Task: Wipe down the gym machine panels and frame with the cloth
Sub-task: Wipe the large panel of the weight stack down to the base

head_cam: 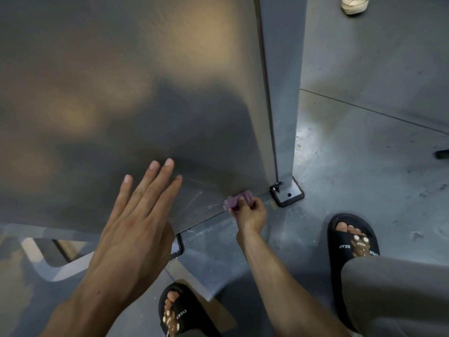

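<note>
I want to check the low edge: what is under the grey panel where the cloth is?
Under the grey panel, a narrow gap shows dusty floor. The purple cloth, gripped by the right hand, covers part of that edge.

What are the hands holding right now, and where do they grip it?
The right hand pinches the bunched purple cloth at its near edge. The left hand holds nothing.

I see grey floor [364, 166], scuffed, pale grit near lower middle. Seam line [364, 108] crosses it upper right. Two black slides: left one [175, 312] bottom centre, right one [352, 242] at right (print reads "EVERY BEAR", brown bear figure on strap). Grey trouser leg [398, 288] covers right slide's heel. White shoe [354, 5] top right, cut by edge. Dark object [442, 154] at right edge, can't identify.
</note>
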A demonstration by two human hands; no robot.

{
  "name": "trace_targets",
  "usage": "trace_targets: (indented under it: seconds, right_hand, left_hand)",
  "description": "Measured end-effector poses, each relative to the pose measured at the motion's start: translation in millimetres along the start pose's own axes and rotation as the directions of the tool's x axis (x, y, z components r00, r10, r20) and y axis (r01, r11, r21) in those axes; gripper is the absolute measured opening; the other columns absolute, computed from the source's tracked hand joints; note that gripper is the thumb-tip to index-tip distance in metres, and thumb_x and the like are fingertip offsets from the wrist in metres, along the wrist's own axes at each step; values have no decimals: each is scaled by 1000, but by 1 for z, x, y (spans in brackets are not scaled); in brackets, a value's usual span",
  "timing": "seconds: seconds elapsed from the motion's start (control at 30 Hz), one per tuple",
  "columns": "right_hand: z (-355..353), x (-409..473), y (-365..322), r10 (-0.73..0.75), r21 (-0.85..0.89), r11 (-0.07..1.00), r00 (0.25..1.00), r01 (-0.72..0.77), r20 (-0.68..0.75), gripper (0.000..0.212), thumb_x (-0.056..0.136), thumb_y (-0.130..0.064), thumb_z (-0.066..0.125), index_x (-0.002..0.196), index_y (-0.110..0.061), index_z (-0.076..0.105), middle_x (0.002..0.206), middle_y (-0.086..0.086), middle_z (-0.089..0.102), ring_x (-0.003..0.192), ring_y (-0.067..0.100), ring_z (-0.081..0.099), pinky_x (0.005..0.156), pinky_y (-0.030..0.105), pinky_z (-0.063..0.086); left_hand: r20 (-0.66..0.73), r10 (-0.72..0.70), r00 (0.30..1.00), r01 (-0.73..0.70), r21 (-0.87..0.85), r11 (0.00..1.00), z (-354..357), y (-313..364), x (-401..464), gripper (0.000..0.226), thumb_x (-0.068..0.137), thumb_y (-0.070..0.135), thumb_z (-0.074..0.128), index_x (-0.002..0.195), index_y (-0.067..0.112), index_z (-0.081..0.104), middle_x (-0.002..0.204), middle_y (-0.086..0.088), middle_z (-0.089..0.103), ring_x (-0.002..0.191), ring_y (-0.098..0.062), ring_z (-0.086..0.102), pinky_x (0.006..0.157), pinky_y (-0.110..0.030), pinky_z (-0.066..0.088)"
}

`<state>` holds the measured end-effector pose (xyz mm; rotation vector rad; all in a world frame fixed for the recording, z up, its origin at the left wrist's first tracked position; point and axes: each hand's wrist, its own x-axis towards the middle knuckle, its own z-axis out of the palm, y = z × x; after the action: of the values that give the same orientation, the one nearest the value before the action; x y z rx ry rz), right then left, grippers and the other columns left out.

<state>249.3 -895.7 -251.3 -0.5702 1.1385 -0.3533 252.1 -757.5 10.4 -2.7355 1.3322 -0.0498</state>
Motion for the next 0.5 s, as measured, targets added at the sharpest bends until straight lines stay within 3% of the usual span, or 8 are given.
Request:
trace_targets:
  seconds: [0.1,0.23,0.33,0.5]
  right_hand:
    - [0,-1,6,-3,-43,999,1000,3,-13,16,94,2,64,92,-14,65,101,16,72,94,31,72,81,51,63]
    - [1,7,7,39,-86,995,997,-44,-59,27,89,1,63,83,-25,63,90,8,72,89,28,72,84,57,61]
    - [9,-4,7,-71,-108,992,997,67,-40,24,85,-15,66,77,-38,64,89,5,73,88,27,73,82,55,62]
    - [13,-18,3,-181,-156,972,983,176,-20,20,92,-16,67,83,-33,62,88,1,71,80,19,69,79,44,61]
  left_hand:
    - [1,-6,1000,6,12,1000,0,-1,0,77,81,9,52,157,6,37,172,-4,15,160,-20,8,126,-51,7]
    - [3,-2,1000,2,15,1000,1,-1,-1,78,80,9,52,156,6,39,172,-4,16,160,-22,10,125,-55,11]
    - [2,-2,1000,2,17,1000,1,-3,1,79,79,9,53,156,7,39,172,-4,17,160,-22,11,125,-55,11]
    - [5,-8,1000,8,6,1000,1,-3,1,78,80,9,53,157,7,38,172,-2,17,160,-21,10,126,-54,8]
